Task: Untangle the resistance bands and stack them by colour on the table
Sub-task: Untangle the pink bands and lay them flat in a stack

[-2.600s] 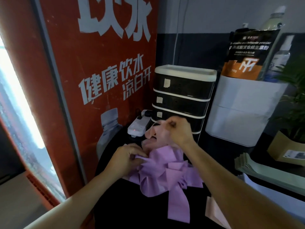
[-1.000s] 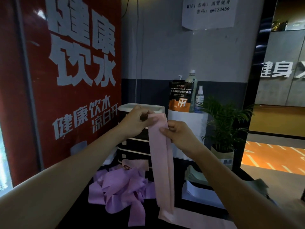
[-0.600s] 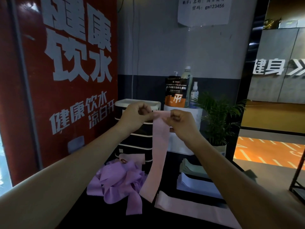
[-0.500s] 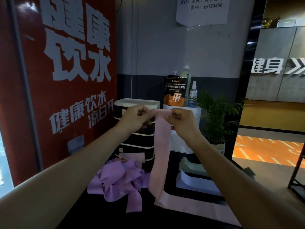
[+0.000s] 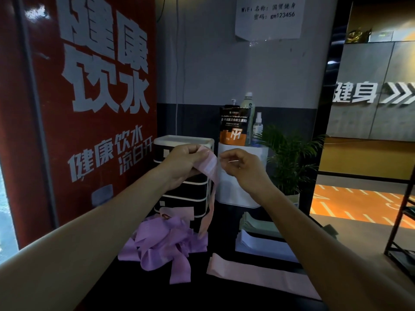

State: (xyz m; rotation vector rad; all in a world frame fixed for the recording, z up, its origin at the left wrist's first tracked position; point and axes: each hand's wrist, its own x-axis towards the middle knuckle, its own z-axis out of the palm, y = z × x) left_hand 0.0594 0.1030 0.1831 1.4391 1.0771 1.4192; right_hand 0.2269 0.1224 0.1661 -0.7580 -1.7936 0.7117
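My left hand (image 5: 183, 163) grips the top end of a pink band (image 5: 211, 173), which hangs twisted down to the tangle of purple bands (image 5: 166, 241) on the black table (image 5: 202, 295). Just right of the band's top, my right hand (image 5: 239, 168) hovers with curled fingers; a small gap shows between it and the band. Another pink band (image 5: 258, 277) lies flat on the table at the front right. A further pink piece (image 5: 177, 213) lies at the back of the tangle.
Behind the tangle stands a black-and-white drawer unit (image 5: 184, 198), with a white container (image 5: 235, 194) beside it. Flat stacks of green bands (image 5: 256, 227) and pale bands (image 5: 262, 248) lie at right. A potted plant (image 5: 289, 158), a black rack (image 5: 402, 232) and a red panel (image 5: 89, 108) surround the table.
Both hands lifted the pink band out of the tangle and held its top end together. Now my right hand has come off it and the band hangs twisted from my left hand alone.
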